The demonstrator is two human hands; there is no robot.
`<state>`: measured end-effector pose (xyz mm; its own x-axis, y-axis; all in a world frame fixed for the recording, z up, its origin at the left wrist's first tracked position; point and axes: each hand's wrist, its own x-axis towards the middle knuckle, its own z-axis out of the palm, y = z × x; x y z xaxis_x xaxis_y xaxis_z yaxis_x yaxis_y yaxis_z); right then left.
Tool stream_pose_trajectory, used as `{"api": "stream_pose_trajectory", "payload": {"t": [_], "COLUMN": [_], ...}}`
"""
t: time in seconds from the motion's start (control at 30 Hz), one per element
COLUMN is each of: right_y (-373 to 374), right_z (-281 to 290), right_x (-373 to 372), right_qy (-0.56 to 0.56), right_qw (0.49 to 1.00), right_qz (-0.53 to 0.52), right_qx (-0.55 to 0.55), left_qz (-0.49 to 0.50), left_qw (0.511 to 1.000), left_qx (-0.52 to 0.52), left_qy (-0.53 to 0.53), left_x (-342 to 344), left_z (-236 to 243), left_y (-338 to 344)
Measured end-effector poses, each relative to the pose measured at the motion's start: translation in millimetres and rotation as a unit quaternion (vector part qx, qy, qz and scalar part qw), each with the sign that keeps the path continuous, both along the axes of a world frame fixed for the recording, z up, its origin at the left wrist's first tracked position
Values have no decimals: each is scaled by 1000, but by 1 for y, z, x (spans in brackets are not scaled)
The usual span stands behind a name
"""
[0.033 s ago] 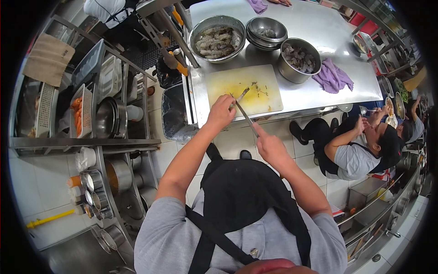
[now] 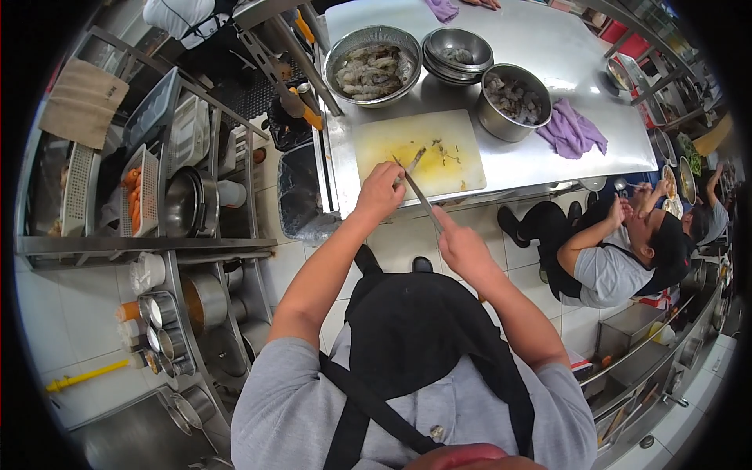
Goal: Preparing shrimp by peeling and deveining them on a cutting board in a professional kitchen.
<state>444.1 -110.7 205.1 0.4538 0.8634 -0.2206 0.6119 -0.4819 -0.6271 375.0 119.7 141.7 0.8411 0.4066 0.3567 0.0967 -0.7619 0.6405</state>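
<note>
My left hand (image 2: 381, 190) is closed at the near edge of a white, yellow-stained cutting board (image 2: 374, 137). It pinches a greyish shrimp (image 2: 417, 159), whose end pokes out past the fingers; most of it is hidden. In my right hand (image 2: 464, 244), a knife (image 2: 423, 197) is gripped by the handle, its blade slanting up and left to the shrimp by my left fingers. Dark scraps (image 2: 446, 149) lie on the board. Behind it stand a metal colander (image 2: 330, 61) with whole shrimps (image 2: 373, 70) and a deep steel pot (image 2: 501, 125) holding grey shrimps (image 2: 513, 98).
Stacked steel bowls (image 2: 450, 76) stand between colander and pot. A purple cloth (image 2: 573, 129) lies right of the pot on the steel table (image 2: 619, 153). A lined bin (image 2: 301, 188) is left of the table. Another person (image 2: 615, 262) works at right.
My right hand and the knife have shifted very slightly up and left. My left hand stays in place on the shrimp.
</note>
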Motion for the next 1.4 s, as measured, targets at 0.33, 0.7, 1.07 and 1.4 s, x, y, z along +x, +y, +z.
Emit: {"api": "stream_pose_trajectory", "payload": {"t": [0.33,0.7,1.07,1.4], "right_y": [51,-4,62,7], "right_z": [-16,13,-18,4], "right_x": [21,1,13,5], "right_qy": [11,31,-10,30], "right_qw": [994,999,998,994], "right_qz": [-16,13,23,33], "right_qx": [103,32,63,98], "left_qz": [-21,-1,-27,25], "left_qw": [999,999,999,998], "left_qx": [15,-40,34,-52], "left_qy": [-22,1,-27,-15], "left_x": [-3,-11,-15,-20], "left_z": [4,-1,3,-3], "left_y": [2,3,6,3]}}
